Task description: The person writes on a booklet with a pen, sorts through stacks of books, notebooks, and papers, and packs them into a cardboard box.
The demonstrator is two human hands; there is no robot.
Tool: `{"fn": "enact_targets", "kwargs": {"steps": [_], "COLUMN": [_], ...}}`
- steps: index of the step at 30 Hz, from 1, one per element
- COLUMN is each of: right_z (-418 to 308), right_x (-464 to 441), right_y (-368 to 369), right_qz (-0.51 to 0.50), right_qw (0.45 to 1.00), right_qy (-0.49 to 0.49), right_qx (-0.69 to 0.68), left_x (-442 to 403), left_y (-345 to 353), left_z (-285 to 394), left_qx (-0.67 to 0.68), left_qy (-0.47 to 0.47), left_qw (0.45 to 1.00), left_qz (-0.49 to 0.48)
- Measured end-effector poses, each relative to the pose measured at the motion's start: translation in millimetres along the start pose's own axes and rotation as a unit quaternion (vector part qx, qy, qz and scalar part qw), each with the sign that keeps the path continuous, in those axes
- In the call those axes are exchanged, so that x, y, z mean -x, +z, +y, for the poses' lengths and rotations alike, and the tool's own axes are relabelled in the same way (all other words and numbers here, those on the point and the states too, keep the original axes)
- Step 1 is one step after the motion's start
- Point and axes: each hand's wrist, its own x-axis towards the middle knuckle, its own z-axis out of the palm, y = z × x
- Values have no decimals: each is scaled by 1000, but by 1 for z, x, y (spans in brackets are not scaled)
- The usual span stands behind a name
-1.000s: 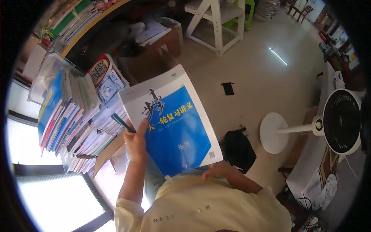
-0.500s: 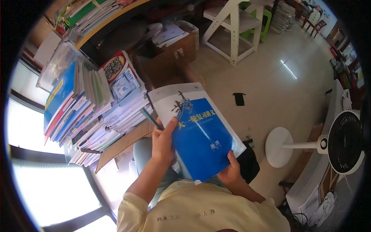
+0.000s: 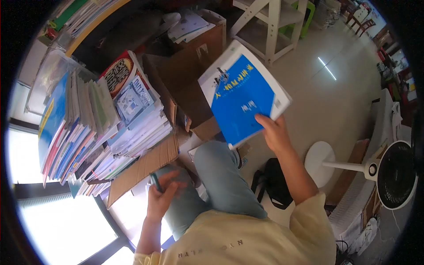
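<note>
My right hand (image 3: 277, 134) grips a blue and white book (image 3: 243, 104) by its lower right corner, thumb on the cover. The book is closed and held up at a tilt, partly over an open cardboard box (image 3: 176, 77). My left hand (image 3: 161, 198) is over my left thigh, away from the book. A dark teal pen (image 3: 155, 182) sticks up from it; its fingers are slightly blurred. Left of the box, a tall pile of books and papers (image 3: 141, 132) has a small "DAILY" notebook (image 3: 134, 104) on top.
A cardboard flap (image 3: 143, 170) juts out below the pile. More upright books (image 3: 66, 128) lean at the left. On the right stand a white fan (image 3: 394, 174) and a black bag (image 3: 278, 183) on the floor. A white chair (image 3: 274, 26) is at the back.
My left hand has let go of the book and moved down and left with the pen. My right hand has raised the book forward, towards the open box.
</note>
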Motion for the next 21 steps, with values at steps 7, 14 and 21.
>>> {"fn": "enact_targets", "kwargs": {"steps": [7, 14, 21], "right_z": [151, 288, 339], "right_x": [-134, -206, -215], "right_y": [45, 64, 67], "right_qz": [-20, 23, 157], "right_qw": [991, 975, 918], "right_qy": [120, 189, 347], "right_qx": [-55, -119, -106], "left_x": [0, -3, -8], "left_y": [-11, -14, -18], "left_z": [-18, -22, -24], "left_qx": [28, 18, -35], "left_qy": [-42, -51, -29], "left_qw": [995, 990, 987], "left_qz": [81, 133, 152]}}
